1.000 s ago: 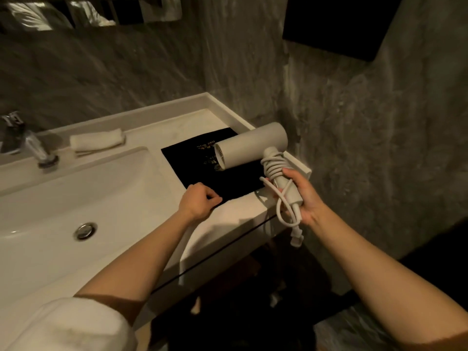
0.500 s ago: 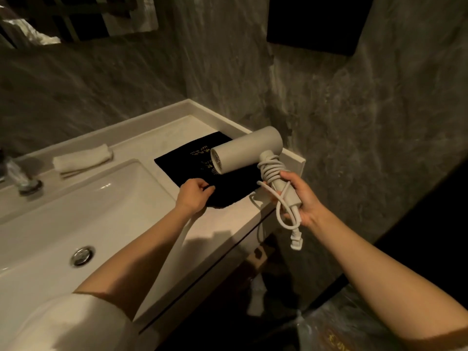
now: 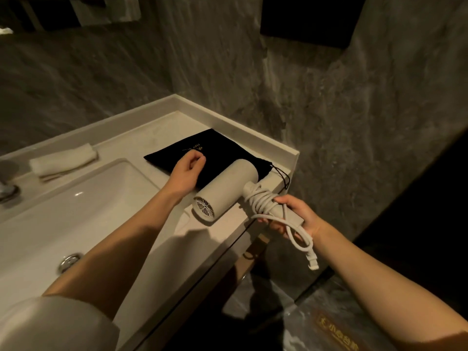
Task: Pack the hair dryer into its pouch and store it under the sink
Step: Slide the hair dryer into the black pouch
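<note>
The right hand (image 3: pixel 293 216) grips the handle of the white hair dryer (image 3: pixel 228 188), its cord (image 3: pixel 263 201) wrapped around the handle and the plug (image 3: pixel 312 260) dangling. The dryer's barrel hovers over the counter's (image 3: pixel 222 231) front corner. The left hand (image 3: pixel 187 171), fingers loosely curled, rests on the flat black pouch (image 3: pixel 215 148) beside the sink basin (image 3: pixel 83 206).

Both forearms are bare from the elbow down. The left arm wears a short white sleeve (image 3: pixel 50 323) of soft, loose cloth, its hem ending above the elbow. The left hand (image 3: pixel 186 171) and right hand (image 3: pixel 296 216) carry no rings, watch or gloves.
</note>
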